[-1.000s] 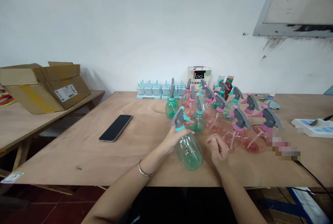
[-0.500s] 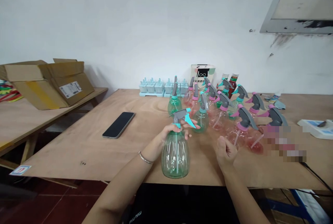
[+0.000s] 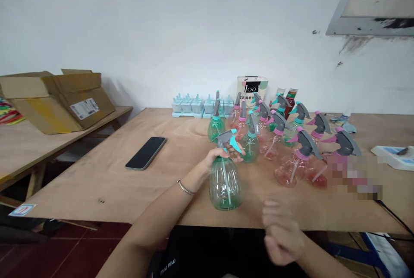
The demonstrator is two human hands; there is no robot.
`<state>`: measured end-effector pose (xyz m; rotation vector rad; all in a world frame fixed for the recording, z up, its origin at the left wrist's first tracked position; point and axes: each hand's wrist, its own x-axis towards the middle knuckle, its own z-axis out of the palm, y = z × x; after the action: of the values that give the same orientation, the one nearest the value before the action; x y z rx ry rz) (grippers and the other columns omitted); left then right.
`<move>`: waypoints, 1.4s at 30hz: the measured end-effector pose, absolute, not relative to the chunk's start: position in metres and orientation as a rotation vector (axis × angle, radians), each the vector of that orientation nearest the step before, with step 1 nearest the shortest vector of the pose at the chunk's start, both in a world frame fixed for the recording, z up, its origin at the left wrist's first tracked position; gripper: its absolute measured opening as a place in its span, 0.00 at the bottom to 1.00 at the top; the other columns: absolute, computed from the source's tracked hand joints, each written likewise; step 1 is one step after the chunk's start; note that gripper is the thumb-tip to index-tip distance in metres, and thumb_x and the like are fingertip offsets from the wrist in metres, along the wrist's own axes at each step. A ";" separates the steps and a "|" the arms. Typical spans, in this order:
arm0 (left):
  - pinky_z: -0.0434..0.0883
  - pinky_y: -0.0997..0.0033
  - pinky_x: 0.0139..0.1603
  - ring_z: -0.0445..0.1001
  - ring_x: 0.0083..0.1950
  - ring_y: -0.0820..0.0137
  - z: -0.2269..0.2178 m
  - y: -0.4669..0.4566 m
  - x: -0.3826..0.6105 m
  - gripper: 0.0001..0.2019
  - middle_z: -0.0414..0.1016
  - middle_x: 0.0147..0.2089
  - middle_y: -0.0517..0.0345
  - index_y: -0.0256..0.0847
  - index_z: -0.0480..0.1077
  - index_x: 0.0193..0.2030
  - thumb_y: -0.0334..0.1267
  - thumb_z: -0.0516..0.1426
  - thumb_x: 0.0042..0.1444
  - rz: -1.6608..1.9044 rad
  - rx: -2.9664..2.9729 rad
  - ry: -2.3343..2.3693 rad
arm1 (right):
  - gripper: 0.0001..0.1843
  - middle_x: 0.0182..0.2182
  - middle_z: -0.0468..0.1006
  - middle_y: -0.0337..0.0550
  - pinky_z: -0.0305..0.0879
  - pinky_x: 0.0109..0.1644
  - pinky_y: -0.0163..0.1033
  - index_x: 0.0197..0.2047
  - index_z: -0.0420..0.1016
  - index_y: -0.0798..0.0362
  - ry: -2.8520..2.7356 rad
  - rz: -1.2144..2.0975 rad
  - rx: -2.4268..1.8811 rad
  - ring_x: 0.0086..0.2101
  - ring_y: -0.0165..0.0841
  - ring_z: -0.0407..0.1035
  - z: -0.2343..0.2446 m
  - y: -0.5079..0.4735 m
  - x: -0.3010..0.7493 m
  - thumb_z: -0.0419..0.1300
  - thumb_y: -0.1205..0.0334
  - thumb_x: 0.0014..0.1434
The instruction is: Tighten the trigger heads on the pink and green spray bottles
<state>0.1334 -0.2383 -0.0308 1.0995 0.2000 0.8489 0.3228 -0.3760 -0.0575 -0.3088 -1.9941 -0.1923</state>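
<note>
My left hand (image 3: 220,157) is closed round the neck of a clear green spray bottle (image 3: 225,187) with a grey head and turquoise trigger. The bottle is slightly tilted near the table's front edge, and a dip tube shows inside. My right hand (image 3: 283,232) is at the front edge of the table, to the right of the bottle, blurred by motion. Its fingers look curled in, and whatever they may hold is hidden. Beyond the left hand stands another green spray bottle (image 3: 250,148). A pink spray bottle (image 3: 287,172) stands beyond the right hand.
Several more green and pink spray bottles crowd the table (image 3: 106,183) behind. A phone (image 3: 146,153) lies at left. Pale blue ice-pop moulds (image 3: 187,105) and a printed bag (image 3: 252,92) stand by the wall. A cardboard box (image 3: 61,101) sits on the left table.
My right hand has moved down and towards me, away from the pink bottles. My left hand has shifted the green spray bottle slightly right and up, and it tilts a little more.
</note>
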 end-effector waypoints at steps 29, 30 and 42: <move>0.70 0.51 0.53 0.77 0.50 0.50 -0.045 -0.233 0.129 0.18 0.79 0.40 0.46 0.37 0.72 0.36 0.36 0.57 0.34 0.840 1.167 0.213 | 0.30 0.66 0.62 0.57 0.56 0.67 0.59 0.69 0.57 0.53 -2.581 0.302 -0.873 0.66 0.47 0.56 -0.099 -0.241 0.313 0.52 0.54 0.66; 0.70 0.52 0.53 0.77 0.49 0.50 -0.047 -0.232 0.131 0.19 0.79 0.40 0.46 0.37 0.73 0.38 0.37 0.57 0.34 0.817 1.158 0.209 | 0.28 0.65 0.64 0.56 0.56 0.66 0.59 0.67 0.60 0.53 -2.599 0.299 -0.865 0.65 0.48 0.57 -0.098 -0.241 0.312 0.51 0.54 0.67; 0.72 0.56 0.47 0.77 0.46 0.53 -0.044 -0.243 0.138 0.26 0.79 0.44 0.46 0.37 0.72 0.46 0.39 0.58 0.34 0.686 1.169 0.188 | 0.23 0.63 0.66 0.52 0.60 0.64 0.55 0.61 0.68 0.50 -2.616 0.290 -0.926 0.60 0.46 0.63 -0.103 -0.239 0.310 0.52 0.55 0.65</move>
<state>0.1381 -0.2430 -0.0438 1.1688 0.1879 0.6863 0.3099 -0.2395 -0.1032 -0.9260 -2.6162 0.2901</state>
